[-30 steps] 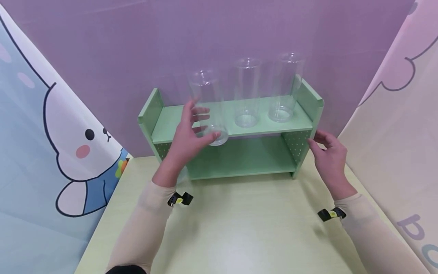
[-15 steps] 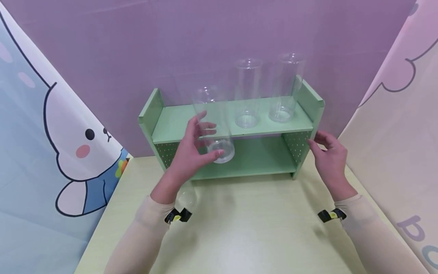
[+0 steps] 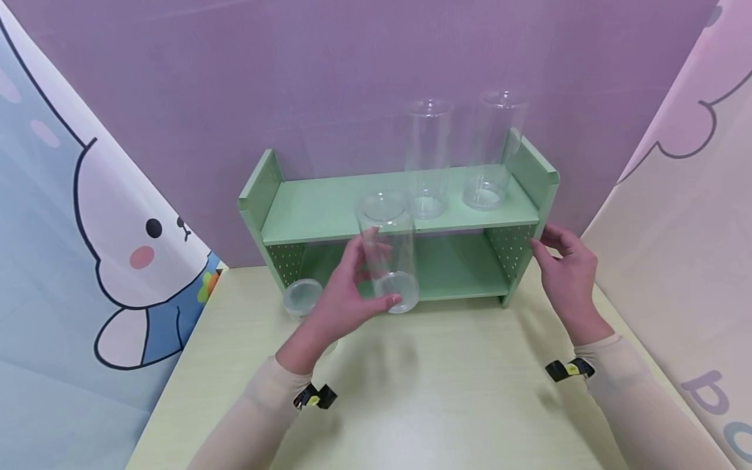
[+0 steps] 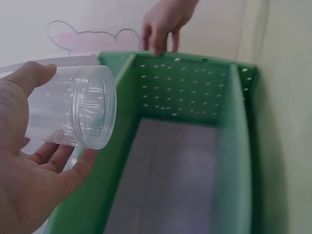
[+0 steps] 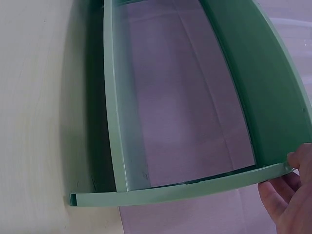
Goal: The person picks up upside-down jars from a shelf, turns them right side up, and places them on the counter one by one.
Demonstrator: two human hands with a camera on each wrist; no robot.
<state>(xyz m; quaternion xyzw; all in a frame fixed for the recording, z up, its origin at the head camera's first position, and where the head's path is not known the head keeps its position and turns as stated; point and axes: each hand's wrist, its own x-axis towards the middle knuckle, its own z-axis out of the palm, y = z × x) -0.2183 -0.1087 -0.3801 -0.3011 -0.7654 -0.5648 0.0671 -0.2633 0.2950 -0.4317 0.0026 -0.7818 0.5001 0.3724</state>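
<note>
My left hand [image 3: 346,303] holds a clear plastic jar [image 3: 388,251] in front of the green shelf [image 3: 320,207], thumb on the near side and fingers behind it. In the left wrist view the jar [image 4: 92,107] lies between thumb and fingers, its ridged end outward. My right hand [image 3: 566,281] pinches the front edge of the shelf's right side panel; in the right wrist view the fingers [image 5: 280,192] lie outside that panel. Two more clear jars, one in the middle [image 3: 429,163] and one at the right [image 3: 492,156], stand upright on the upper board.
Beside the shelf's left foot stands another clear round-topped container [image 3: 302,298], partly hidden behind my left wrist. The shelf stands on a pale wooden table [image 3: 446,391]. A purple backdrop [image 3: 352,65] rises behind, with printed cloths to the left [image 3: 53,261] and right [image 3: 675,228].
My left hand has brought the jar from above the upper board forward and down, slightly to the right, to before the lower compartment. My right hand stays on the side panel.
</note>
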